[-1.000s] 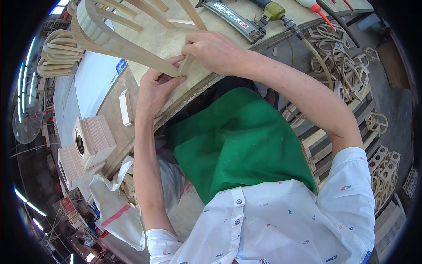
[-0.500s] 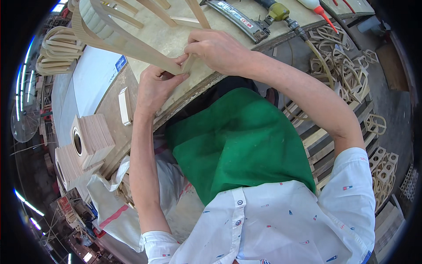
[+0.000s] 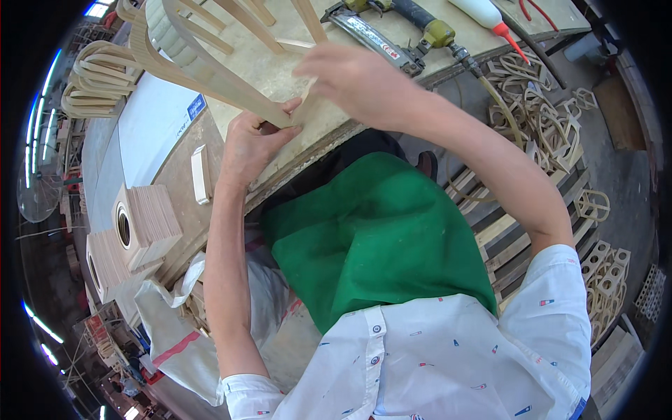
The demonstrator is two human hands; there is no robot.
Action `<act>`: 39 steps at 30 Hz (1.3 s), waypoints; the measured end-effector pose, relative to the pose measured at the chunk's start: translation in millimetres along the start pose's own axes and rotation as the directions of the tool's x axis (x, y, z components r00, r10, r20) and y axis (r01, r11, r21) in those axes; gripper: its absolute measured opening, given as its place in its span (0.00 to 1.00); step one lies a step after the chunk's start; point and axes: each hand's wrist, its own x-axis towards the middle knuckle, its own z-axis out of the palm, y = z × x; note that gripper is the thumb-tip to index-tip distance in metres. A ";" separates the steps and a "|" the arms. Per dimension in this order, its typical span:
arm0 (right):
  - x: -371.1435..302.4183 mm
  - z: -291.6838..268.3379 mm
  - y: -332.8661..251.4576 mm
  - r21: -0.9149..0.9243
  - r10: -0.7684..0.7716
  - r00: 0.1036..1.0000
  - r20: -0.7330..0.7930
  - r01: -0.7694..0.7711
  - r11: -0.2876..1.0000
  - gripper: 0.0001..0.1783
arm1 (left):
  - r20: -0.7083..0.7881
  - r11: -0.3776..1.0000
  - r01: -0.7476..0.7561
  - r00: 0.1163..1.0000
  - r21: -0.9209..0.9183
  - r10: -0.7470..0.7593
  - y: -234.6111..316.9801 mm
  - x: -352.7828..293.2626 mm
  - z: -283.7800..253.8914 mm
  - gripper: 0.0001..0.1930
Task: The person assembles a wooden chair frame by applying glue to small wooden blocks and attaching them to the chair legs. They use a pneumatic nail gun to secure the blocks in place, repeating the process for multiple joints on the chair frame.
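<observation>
My left hand [image 3: 257,142] is closed around the near end of a bent pale wooden strip [image 3: 234,89], thumb on one side and fingers on the other. The strip curves up toward the top left, with a ribbed light lining on its inner bend. My right hand [image 3: 357,84] hovers just to the right of that end, over the bench, smeared by motion. Whether its fingers hold anything is not clear. A small pale wooden piece [image 3: 302,106] seems to stand by the left fingertips, partly blurred.
A nail gun [image 3: 378,43] with a hose lies on the workbench [image 3: 280,157] beyond my right hand. A white bottle with a red nozzle [image 3: 486,17] is beside it. Bent wooden parts [image 3: 103,77] and square wooden blocks [image 3: 150,224] sit at left; wooden frames [image 3: 539,112] heap at right.
My right hand has come off the strip's end, lifting slightly toward the right and blurring. My left hand keeps its grip. The whole view has shifted slightly.
</observation>
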 end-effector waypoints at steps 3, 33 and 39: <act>13.7 -56.0 14.5 -0.024 0.300 0.952 -0.055 -0.301 0.953 0.10 | 0.010 0.998 0.060 0.998 0.014 -0.060 4.0 -9.2 -4.0 0.07; -85.3 -29.7 -99.0 0.870 0.829 0.333 0.450 -0.375 -0.321 0.18 | 0.038 0.999 0.025 0.999 0.048 -0.027 1.5 -3.0 -3.4 0.14; -81.3 -15.1 -107.9 0.882 0.817 0.375 0.439 -0.351 -0.313 0.17 | 0.027 0.997 0.015 0.999 0.073 -0.017 6.5 -5.1 -2.8 0.13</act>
